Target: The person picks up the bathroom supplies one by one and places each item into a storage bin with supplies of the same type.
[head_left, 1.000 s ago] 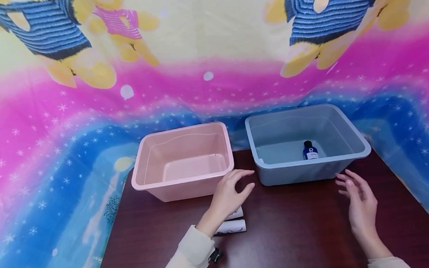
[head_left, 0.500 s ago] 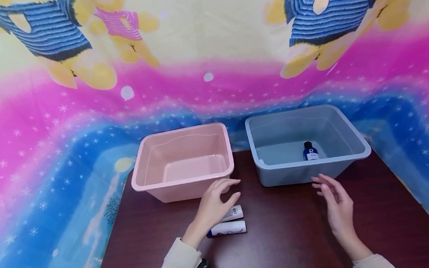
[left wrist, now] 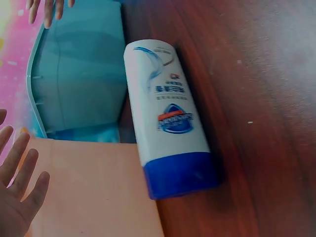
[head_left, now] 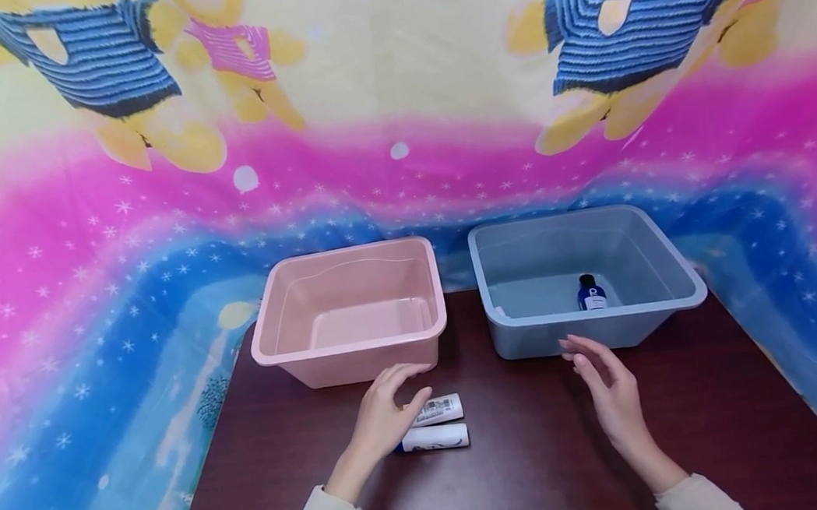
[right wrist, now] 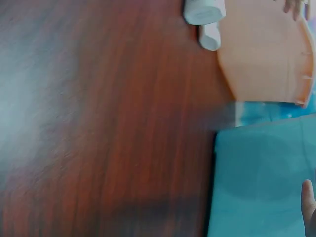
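Two white bottles lie on their sides on the dark table: one with a barcode (head_left: pixel 439 411) and one in front of it (head_left: pixel 437 438). In the left wrist view a white bottle with a blue cap (left wrist: pixel 170 113) shows large. My left hand (head_left: pixel 379 417) hovers over the cap ends of the bottles, fingers loosely curved and thumb apart, holding nothing. My right hand (head_left: pixel 615 398) is in the air in front of the blue-grey tub (head_left: pixel 596 333), fingers relaxed and without anything in them. A dark blue bottle (head_left: pixel 592 294) with a black cap is inside that tub.
A pink tub (head_left: pixel 359 359) stands at the back left of the table (head_left: pixel 534 466), beside the blue-grey one with a narrow gap between. A patterned cloth (head_left: pixel 389 170) hangs behind and along both sides.
Both hands have moved. The left came back and leftward from between the tubs, uncovering more of the white bottles. The right shifted left along the blue-grey tub's front.
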Available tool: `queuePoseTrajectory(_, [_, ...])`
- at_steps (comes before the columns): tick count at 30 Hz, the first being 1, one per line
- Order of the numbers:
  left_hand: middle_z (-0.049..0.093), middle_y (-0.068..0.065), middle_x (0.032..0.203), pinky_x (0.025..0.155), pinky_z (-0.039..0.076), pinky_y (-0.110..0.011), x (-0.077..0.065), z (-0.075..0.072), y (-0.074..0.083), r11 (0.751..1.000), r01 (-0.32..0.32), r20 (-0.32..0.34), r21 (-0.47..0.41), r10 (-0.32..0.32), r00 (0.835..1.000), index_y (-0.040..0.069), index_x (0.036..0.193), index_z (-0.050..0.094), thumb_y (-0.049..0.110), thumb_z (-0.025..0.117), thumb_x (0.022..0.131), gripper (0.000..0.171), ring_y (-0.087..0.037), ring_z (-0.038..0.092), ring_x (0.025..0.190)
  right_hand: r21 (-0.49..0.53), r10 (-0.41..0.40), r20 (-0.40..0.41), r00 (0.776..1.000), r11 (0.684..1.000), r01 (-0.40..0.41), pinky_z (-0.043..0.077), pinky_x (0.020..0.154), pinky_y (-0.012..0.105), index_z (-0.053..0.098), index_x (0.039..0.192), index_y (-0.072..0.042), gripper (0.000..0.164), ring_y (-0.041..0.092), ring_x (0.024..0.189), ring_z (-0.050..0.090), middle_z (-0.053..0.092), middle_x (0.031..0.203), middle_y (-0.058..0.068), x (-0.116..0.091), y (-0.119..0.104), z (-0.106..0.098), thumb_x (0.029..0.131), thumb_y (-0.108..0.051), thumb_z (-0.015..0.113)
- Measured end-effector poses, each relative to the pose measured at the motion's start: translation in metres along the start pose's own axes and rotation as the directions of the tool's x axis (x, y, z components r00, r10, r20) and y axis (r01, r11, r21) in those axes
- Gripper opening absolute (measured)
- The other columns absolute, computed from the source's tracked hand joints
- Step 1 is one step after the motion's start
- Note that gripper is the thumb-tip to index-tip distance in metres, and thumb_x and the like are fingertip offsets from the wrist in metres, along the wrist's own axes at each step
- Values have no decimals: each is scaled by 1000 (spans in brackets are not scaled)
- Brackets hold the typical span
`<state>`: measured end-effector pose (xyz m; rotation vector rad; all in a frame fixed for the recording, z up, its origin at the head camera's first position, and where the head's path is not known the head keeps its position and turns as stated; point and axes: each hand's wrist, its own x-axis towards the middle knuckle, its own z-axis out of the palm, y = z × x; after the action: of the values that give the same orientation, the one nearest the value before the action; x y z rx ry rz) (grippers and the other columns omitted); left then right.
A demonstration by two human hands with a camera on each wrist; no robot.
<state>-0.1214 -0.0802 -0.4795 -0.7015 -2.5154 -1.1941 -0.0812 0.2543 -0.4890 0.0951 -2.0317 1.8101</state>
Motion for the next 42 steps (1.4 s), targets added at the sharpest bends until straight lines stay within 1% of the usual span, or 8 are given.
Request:
queuePoseTrajectory(5, [67, 17, 115, 94, 48, -34, -9, -2, -6, 999, 49, -7, -23, -50, 999, 22, 120, 71, 20, 76, 89, 31, -8, 59, 111, 57, -8, -2, 1000, 998, 8, 49, 88, 17, 55, 131, 10, 32, 11, 106, 65, 68, 122, 8, 4, -8, 11, 101, 3, 50])
queuePoseTrajectory(16, [66, 19, 115, 98, 46, -38, -24, -6, -16, 987, 154, -41, -46, -156, 987, 25, 117, 72, 17, 78, 87, 32, -8, 57, 115, -5, 87, 39, 995, 996, -87, 51, 84, 19, 58, 133, 2, 32, 12, 105, 65, 65, 124, 17, 7, -18, 35, 103, -9, 52])
queuePoseTrajectory(20, [67, 18, 113, 97, 46, -38, -29, -7, -22, 983, 179, -61, -50, -182, 981, 22, 116, 73, 16, 78, 86, 31, -8, 58, 113, -4, 89, 79, 993, 996, -89, 51, 85, 20, 58, 134, -1, 33, 11, 106, 65, 63, 127, 19, 7, -20, 47, 104, -11, 52])
queuePoseTrajectory(25, [67, 15, 113, 95, 47, -35, -32, -12, -29, 982, 180, -90, -62, -185, 979, 20, 116, 73, 15, 78, 86, 31, -13, 60, 110, 55, 58, 83, 995, 996, -63, 51, 86, 21, 58, 133, 0, 32, 15, 108, 65, 63, 126, 22, 13, -25, 62, 103, -9, 53])
queuePoseTrajectory(30, [68, 12, 113, 91, 47, -27, -35, -19, -37, 978, 167, -121, -128, -182, 976, 18, 117, 72, 12, 78, 86, 32, -21, 62, 107, 103, 39, 80, 996, 994, -47, 52, 87, 21, 57, 132, 5, 32, 16, 107, 66, 61, 125, 26, 20, -29, 77, 102, -6, 54])
queuePoseTrajectory(33, [69, 9, 113, 90, 46, -22, -37, -23, -41, 977, 158, -135, -142, -177, 975, 16, 117, 72, 10, 77, 86, 32, -20, 61, 106, 100, 40, 113, 993, 994, -52, 51, 89, 22, 56, 134, 4, 34, 15, 109, 65, 61, 128, 24, 23, -31, 85, 102, -9, 54])
queuePoseTrajectory(37, [70, 5, 113, 89, 46, -23, -40, -29, -46, 981, 137, -150, -139, -158, 976, 12, 117, 72, 8, 77, 86, 32, -22, 62, 104, 94, 54, 136, 989, 993, -68, 50, 90, 20, 56, 135, 2, 35, 8, 109, 64, 60, 130, 22, 26, -32, 94, 103, -12, 54])
queuePoseTrajectory(42, [69, 10, 113, 90, 45, -19, -42, -34, -49, 977, 161, -150, -142, -182, 972, 16, 116, 72, 8, 77, 86, 32, -19, 61, 106, 88, 61, 134, 989, 993, -73, 49, 92, 19, 58, 133, 1, 34, 7, 108, 63, 61, 129, 22, 31, -28, 105, 101, -10, 57])
